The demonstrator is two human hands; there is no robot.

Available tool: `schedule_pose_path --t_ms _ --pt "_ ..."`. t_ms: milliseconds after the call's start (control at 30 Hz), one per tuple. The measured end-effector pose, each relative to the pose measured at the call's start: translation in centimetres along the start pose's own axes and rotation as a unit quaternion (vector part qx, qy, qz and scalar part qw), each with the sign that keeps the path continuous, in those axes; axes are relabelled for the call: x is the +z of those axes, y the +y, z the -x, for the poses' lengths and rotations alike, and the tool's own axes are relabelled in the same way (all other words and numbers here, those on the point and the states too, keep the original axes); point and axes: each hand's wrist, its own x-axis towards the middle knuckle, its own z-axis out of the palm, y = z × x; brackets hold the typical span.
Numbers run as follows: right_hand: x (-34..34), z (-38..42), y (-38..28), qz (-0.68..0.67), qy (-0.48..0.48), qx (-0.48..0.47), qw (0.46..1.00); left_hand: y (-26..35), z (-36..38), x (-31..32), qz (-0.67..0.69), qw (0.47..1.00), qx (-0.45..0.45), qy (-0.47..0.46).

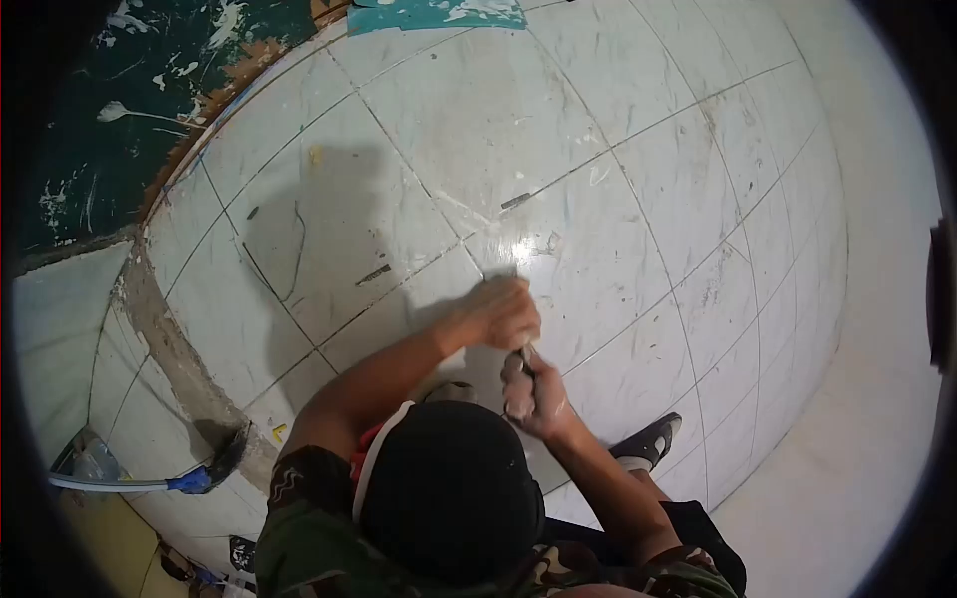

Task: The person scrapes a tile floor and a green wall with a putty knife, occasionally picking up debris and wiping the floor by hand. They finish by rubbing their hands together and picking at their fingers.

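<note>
My left hand (506, 315) is closed in a fist low over the tiled floor (478, 120), its fingers curled under. Just below it in the picture, my right hand (538, 397) is wrapped round a narrow hand tool (527, 355). Only a short pale and dark length of this tool shows between the two hands; its kind and its far end are hidden. Whether the left fist also grips it is not visible. Two dark flat strips (374, 275) lie apart on the tiles beyond the hands.
A black cap (449, 488) covers the lower middle, with a dark shoe (653, 439) to its right. A dark green paint-splashed surface (110, 149) fills the upper left. Below it are a blue tube with dark bristles (204, 476) and a bare cement strip (179, 349). A teal sheet (429, 14) lies at the top.
</note>
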Motion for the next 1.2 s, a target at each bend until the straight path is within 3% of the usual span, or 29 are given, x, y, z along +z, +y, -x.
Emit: schedule_pose_path --t_ms 200,267,367,500,600,667,767,800,933,1033,1133,1200 --pt "3.6 -1.0 -3.1 -0.177 -0.137 0.016 0.974 -2.1 -1.8 -2.0 0.088 0.994 -0.053 -0.048" --pt "1.9 0.2 -2.3 -0.148 -0.125 0.016 0.981 0.2 -1.2 -1.4 0.035 0.998 -0.051 0.015" --pt "0.2 1.3 -1.7 -0.125 -0.092 0.037 0.987 2.8 -0.2 -0.2 0.062 0.994 -0.094 0.01" --pt "1.7 -0.1 -3.9 -0.115 -0.092 0.047 0.988 0.9 -1.2 -1.3 0.077 0.992 -0.083 0.052" --pt "2.6 -2.6 -6.2 -0.127 -0.119 0.029 0.984 -2.4 -3.1 -3.6 -0.022 0.994 -0.103 0.032" --pt "3.1 -1.4 -6.3 -0.141 -0.14 0.028 0.98 -2.8 -3.2 -3.1 0.063 0.995 -0.049 0.065" --pt "2.1 0.8 -3.9 -0.084 -0.105 0.032 0.99 -0.8 -0.9 0.0 0.118 0.99 -0.045 0.067" --pt "1.5 1.1 -3.1 -0.115 -0.11 0.052 0.986 0.7 -0.4 0.4 0.076 0.991 -0.084 0.072" --pt "0.7 0.4 -4.1 -0.128 -0.074 0.073 0.986 0.5 -0.8 0.6 0.064 0.992 -0.098 0.054" --pt "1.9 -2.3 -7.6 -0.106 -0.138 0.06 0.983 -3.1 -2.9 -1.5 0.034 0.992 -0.073 0.1" --pt "3.5 -1.0 -8.4 -0.091 -0.117 0.057 0.987 -3.0 -3.5 -1.9 0.083 0.979 -0.045 0.182" --pt "3.1 0.5 -7.0 -0.076 -0.106 0.055 0.99 -0.9 -2.3 -0.7 0.087 0.979 -0.053 0.177"
